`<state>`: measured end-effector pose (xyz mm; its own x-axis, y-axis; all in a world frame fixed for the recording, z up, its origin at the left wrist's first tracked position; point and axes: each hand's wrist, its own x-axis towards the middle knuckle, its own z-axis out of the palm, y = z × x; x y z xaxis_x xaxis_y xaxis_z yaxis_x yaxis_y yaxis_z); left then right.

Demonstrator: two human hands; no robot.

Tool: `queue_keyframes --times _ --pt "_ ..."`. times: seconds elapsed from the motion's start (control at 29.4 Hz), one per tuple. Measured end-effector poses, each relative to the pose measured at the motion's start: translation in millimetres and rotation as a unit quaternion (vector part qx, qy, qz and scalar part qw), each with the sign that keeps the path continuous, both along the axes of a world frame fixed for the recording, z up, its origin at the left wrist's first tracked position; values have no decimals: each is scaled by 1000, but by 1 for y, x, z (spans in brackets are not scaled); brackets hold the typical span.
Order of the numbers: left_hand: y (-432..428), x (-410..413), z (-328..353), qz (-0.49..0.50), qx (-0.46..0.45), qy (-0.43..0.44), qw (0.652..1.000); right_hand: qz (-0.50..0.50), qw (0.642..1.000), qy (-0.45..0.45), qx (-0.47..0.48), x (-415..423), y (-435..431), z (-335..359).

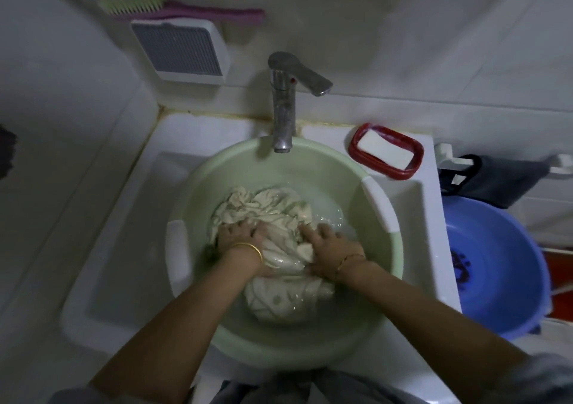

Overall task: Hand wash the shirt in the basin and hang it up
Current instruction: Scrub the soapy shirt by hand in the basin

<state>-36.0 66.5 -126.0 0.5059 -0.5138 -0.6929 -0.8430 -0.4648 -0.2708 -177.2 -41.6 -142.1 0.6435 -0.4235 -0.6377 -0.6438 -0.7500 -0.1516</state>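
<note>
The big round pale green plastic basin [310, 161] sits in the white sink [124, 248]. The wet cream cloth shirt [279, 298] lies bunched in the middle of the basin, in shallow water. To wash it well, I think the cloth needs squeezing and rubbing against itself all over, kept low. The left hand [242, 233] grabs a bunch with bent fingers. The right hand [325, 242] pinches a fold close by.

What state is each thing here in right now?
green basin: holds water, sits in the sink.
shirt: wet, bunched in the green basin.
tap: no water running.
soap: lying in the red dish.
left hand: gripping the shirt.
right hand: gripping the shirt.
</note>
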Motion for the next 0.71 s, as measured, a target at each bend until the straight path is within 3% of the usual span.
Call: queue_keyframes --times 0.17,0.27,0.34,0.44,0.58,0.71 --pt "-21 -2 22 50 -39 -24 998 -106 993 -32 -39 3 -12 19" --pt "-17 -3 33 34 -46 20 998 -58 984 -119 -123 5 -5 42" --pt "-7 -15 36 -35 -52 -20 998 -8 981 -165 -106 10 4 48" --pt "0 -24 25 -131 -65 -68 987 -20 994 -106 -17 25 30 30" --pt "12 -7 8 -93 22 -12 995 78 994 35 -69 23 47 -7" --pt "19 -1 7 -111 -2 31 993 22 989 -13 -147 27 15 -3"
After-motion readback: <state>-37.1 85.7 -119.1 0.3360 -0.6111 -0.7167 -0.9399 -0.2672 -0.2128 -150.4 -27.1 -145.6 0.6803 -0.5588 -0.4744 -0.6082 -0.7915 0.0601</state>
